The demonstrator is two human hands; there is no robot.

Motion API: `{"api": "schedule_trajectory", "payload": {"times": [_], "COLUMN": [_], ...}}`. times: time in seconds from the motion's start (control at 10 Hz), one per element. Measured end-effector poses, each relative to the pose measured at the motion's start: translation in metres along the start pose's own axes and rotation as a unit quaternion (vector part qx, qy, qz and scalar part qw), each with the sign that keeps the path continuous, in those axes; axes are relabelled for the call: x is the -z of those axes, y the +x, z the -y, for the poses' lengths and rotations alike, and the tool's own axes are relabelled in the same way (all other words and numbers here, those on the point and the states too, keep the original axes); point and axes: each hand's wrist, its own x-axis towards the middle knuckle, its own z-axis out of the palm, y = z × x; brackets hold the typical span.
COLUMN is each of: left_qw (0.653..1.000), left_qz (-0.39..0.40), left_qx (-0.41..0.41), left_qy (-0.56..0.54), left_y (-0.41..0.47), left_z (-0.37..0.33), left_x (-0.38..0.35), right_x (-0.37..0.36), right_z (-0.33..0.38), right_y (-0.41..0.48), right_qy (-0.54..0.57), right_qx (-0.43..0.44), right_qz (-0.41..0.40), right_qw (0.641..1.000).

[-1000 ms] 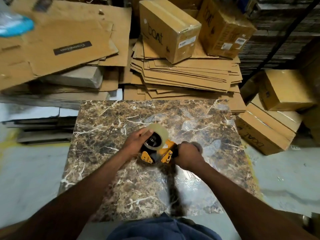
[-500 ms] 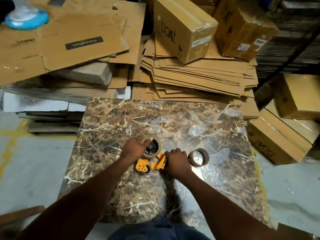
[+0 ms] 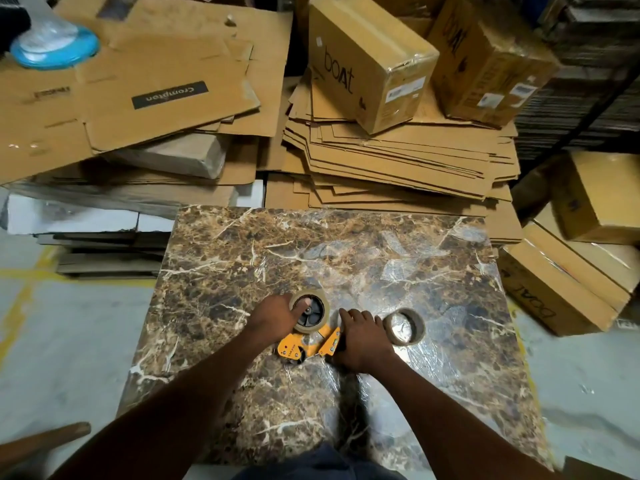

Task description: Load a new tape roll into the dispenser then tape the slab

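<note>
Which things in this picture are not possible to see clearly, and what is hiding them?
1. Head view: dispenser handle, hidden under the right hand.
2. Head view: whether the tape roll sits fully on the hub, hidden by the left hand.
3. Head view: slab near edge, covered by arms and clothing.
4. Head view: box labels, too small.

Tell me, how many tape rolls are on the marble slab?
2: one tape roll sits on the orange dispenser under the left hand; an empty-looking roll lies flat beside the right hand.
</note>
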Motion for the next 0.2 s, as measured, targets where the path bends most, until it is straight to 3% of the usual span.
{"api": "schedule_trajectory", "payload": {"times": [0.2], "left_qw": [0.998], "left_qz": [-0.018], "left_qx": [-0.039], "left_qy": [0.047], "left_y": [0.001], "left_z": [-0.002], "left_x": [0.009], "right_x": [0.034], "right_z": [-0.015], "right_y": [0.005], "right_qy": [-0.009], "right_qx": [0.029], "right_qz": [-0.017], "right_qw": [0.999]}}
